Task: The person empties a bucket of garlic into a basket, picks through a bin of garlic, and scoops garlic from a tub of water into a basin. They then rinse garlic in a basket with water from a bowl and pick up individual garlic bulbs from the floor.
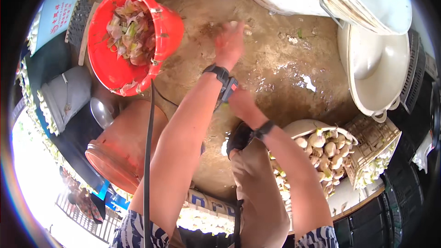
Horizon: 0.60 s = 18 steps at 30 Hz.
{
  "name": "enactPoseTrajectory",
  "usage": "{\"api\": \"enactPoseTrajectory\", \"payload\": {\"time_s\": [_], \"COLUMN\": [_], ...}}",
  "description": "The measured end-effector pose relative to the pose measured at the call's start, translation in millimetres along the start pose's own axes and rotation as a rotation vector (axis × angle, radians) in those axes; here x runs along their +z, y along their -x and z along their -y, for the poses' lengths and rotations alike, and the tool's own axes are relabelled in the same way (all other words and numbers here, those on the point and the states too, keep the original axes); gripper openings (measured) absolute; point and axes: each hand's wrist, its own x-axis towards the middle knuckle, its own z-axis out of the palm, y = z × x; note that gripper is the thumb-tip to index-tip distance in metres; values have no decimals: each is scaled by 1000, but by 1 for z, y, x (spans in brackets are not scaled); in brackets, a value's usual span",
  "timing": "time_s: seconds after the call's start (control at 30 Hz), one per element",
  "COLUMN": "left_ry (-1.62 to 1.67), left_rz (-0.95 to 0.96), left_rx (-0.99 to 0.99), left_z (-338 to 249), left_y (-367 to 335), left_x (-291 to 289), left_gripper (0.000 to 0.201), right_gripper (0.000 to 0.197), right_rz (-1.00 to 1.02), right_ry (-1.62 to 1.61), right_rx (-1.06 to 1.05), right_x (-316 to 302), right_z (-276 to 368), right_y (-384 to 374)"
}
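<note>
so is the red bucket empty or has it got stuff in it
Not empty. The red bucket holds a heap of pale green and pinkish vegetable peelings covering its bottom, well below the rim.

1. I saw harsh daylight blowing out the lower left of the frame to white.
2. Fisheye bending and a dark vignette crowded every edge.
3. My left hand (228,43) smeared with motion blur; colours ran reddish.
</note>
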Motion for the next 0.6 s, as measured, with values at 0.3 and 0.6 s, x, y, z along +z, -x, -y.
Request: {"api": "enactPoseTrajectory", "payload": {"time_s": [0.3, 0.6], "left_ry": [749, 687], "left_rz": [130, 563], "left_rx": [-120, 74], "left_z": [-26, -177], "left_y": [47, 291], "left_x": [-25, -77], "left_gripper": [57, 58], "right_gripper": [22, 40], "right_rz": [-260, -756], "right_ry": [-617, -1005], "right_rx": [560, 1380], "right_x": [-25, -94], "right_z": [3, 64], "right_y": [52, 386]}}
